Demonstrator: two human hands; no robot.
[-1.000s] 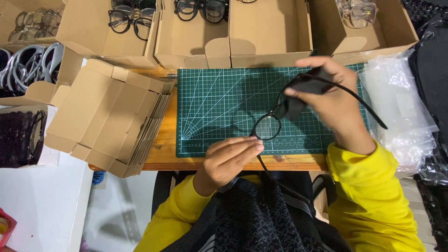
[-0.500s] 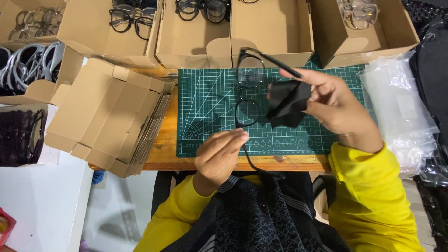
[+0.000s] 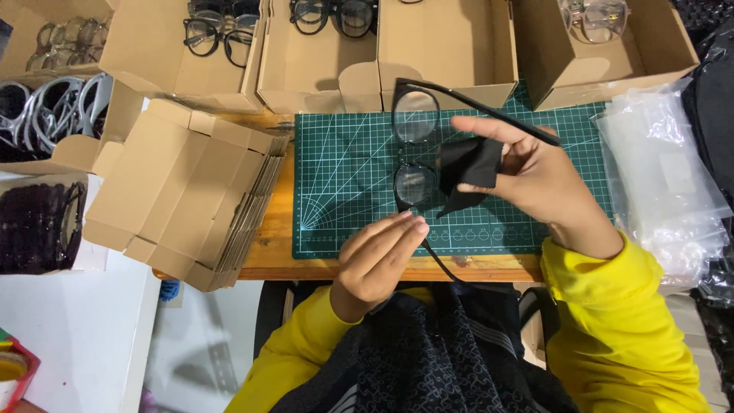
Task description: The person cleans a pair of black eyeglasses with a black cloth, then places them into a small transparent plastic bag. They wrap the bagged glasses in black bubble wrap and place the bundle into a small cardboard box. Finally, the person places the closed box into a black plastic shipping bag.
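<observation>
Black-framed glasses (image 3: 415, 149), clear lenses, long axis near-to-far; left hand (image 3: 380, 256) pinching near temple, right hand (image 3: 535, 180) pinching black cloth (image 3: 468, 170).

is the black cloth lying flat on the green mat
No, the black cloth is held up in the right hand against the glasses.

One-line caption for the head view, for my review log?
Left hand holds black-framed glasses by a temple while right hand holds a black cloth above a green cutting mat.
</observation>
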